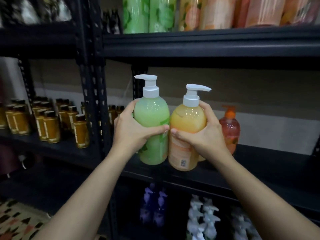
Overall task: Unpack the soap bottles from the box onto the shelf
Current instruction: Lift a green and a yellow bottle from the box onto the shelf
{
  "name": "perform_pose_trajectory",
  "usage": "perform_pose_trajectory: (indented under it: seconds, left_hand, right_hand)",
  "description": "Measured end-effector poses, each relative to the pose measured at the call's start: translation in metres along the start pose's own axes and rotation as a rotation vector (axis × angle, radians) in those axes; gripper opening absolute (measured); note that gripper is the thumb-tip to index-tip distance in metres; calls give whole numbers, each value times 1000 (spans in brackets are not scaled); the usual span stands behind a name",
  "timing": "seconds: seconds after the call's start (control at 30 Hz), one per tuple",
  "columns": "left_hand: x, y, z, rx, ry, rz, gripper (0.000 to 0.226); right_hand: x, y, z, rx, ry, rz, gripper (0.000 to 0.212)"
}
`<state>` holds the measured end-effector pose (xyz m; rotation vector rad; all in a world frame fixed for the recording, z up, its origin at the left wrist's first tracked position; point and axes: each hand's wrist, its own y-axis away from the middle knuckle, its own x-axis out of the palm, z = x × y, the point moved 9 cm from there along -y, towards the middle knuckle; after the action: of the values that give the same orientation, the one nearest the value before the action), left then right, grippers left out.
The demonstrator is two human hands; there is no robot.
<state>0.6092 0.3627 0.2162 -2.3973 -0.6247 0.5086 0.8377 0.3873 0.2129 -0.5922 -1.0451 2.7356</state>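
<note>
My left hand grips a green soap bottle with a white pump, its spout turned left. My right hand grips a yellow-orange soap bottle with a white pump, spout turned right. Both bottles are held upright side by side, touching, just above the front edge of the black middle shelf. An orange-red pump bottle stands on that shelf behind my right hand, partly hidden by it. The box is out of view.
Green and orange bottles line the upper shelf. Small amber bottles with dark caps fill the left shelf bay. A black perforated upright divides the bays. Purple bottles and white pump bottles stand on the lower shelf.
</note>
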Motion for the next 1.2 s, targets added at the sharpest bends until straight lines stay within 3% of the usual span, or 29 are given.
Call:
perform_pose_trajectory:
  seconds: [0.1, 0.2, 0.5, 0.8, 1.07, 1.2]
  left_hand:
    - [4, -22, 11, -2, -39, -25, 82]
    - [13, -38, 28, -55, -88, -23, 100]
    - [37, -50, 76, -146, -177, -6, 110]
    - [56, -46, 99, -203, -212, 4, 102]
    - [69, -41, 123, -293, -242, 31, 105]
    - [73, -42, 127, -275, -274, 62, 109]
  right_hand:
    - [8, -16, -6, 3, -3, -12, 88]
    - [14, -26, -16, 28, 1, -12, 89]
    - [24, -31, -50, 81, 41, 0, 91]
    - [28, -30, -66, 109, 75, 25, 79]
    - [35, -26, -81, 146, 62, 20, 83]
    - [38, -25, -90, 189, 75, 37, 99]
